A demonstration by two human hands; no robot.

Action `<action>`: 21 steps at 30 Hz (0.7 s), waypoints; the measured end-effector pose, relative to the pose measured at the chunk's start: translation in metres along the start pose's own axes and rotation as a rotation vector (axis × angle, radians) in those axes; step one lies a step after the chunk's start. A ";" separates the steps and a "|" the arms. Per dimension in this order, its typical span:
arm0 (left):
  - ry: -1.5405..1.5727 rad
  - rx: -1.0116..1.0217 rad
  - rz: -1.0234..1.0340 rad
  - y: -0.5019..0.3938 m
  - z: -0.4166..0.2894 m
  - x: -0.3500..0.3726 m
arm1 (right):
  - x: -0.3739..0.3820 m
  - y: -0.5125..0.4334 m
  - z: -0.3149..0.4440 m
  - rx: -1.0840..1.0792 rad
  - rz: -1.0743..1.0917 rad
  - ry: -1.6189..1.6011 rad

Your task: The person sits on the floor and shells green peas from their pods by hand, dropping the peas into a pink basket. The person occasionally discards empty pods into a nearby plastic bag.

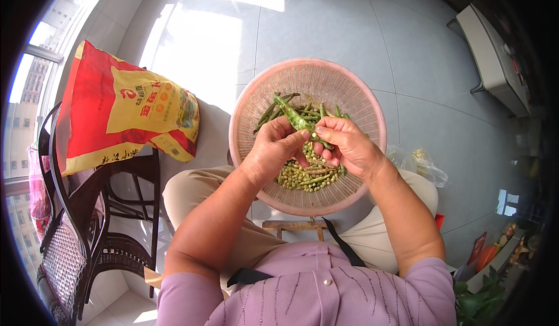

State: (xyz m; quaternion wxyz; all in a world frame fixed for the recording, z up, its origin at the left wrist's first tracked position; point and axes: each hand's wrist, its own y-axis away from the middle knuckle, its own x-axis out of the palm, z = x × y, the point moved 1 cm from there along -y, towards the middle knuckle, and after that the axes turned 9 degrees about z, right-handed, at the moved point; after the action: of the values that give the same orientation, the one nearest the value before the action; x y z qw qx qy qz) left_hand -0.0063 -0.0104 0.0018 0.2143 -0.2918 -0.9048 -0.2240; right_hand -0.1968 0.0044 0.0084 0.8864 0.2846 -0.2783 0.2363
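Note:
A split green bean pod [293, 115] is spread between my hands, its pale inner side facing up. My left hand [279, 140] pinches the pod between thumb and fingers. On the other side, my right hand [347, 144] grips the pod's lower end, with a pale bean near its thumb tip. Below both hands is a pink plastic basket [244, 107]. It holds loose shelled beans [301, 179] at the near side and unopened green pods [273, 112] at the far side. My hands hide the middle of the heap.
A red and yellow sack [131, 112] rests by a dark woven chair [65, 251] at left. A small wooden stool [295, 225] shows below the basket. Clear plastic bags [430, 168] lie on the floor at right. A plant [484, 295] stands lower right.

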 end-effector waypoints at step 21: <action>0.003 0.029 -0.089 -0.002 -0.006 0.006 | 0.007 0.004 0.007 -0.023 -0.140 0.365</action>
State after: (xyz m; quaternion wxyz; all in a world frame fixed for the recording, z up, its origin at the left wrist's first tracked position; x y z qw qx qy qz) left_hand -0.0103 -0.0119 0.0089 0.2096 -0.2480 -0.9198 -0.2205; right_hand -0.1965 0.0044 0.0190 0.9398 0.2453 -0.0949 0.2184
